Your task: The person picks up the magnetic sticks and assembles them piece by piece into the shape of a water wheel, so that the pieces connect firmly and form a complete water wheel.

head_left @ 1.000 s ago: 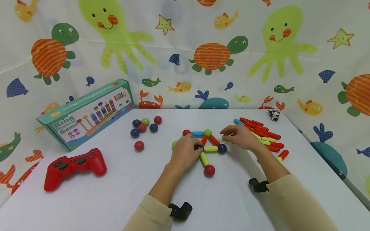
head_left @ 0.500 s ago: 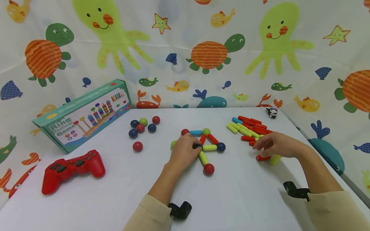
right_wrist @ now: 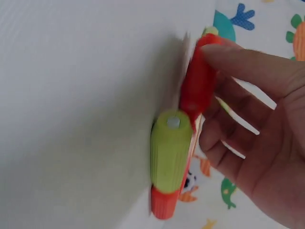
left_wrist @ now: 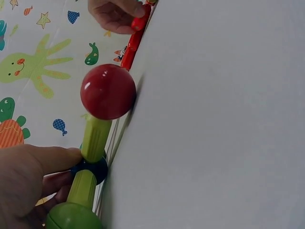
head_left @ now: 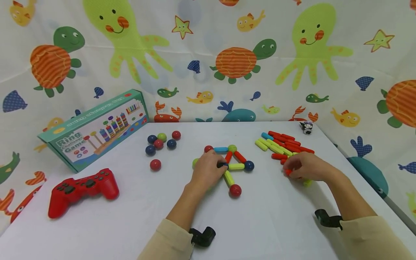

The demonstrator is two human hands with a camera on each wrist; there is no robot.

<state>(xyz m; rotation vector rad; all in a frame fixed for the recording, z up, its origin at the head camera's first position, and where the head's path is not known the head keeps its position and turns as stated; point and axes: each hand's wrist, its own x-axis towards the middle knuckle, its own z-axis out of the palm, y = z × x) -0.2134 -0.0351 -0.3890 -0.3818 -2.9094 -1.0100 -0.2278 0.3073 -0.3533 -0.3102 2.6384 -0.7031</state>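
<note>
My left hand (head_left: 208,169) grips a dark blue ball (left_wrist: 99,171) within a flat figure of coloured balls and magnetic sticks. Lime sticks (head_left: 236,166) run from that ball to another blue ball (head_left: 249,165) and to a red ball (head_left: 235,190). Red sticks (head_left: 240,157) meet at a green ball (head_left: 232,148), which a light blue stick (head_left: 221,149) links to a second red ball (head_left: 209,148). At the right, my right hand (head_left: 307,167) pinches a red stick (right_wrist: 199,78) between thumb and fingers, beside a lime stick (right_wrist: 170,152) with a metal tip.
Several loose sticks (head_left: 278,156) lie beyond my right hand, and loose balls (head_left: 155,165) sit left of the figure. A red game controller (head_left: 84,191) and a green game box (head_left: 97,130) occupy the left side. A small figurine (head_left: 306,127) stands at the back right.
My right hand has moved from beside the figure to the sticks at the right and closed its fingers on a red one. The left hand has kept its hold.
</note>
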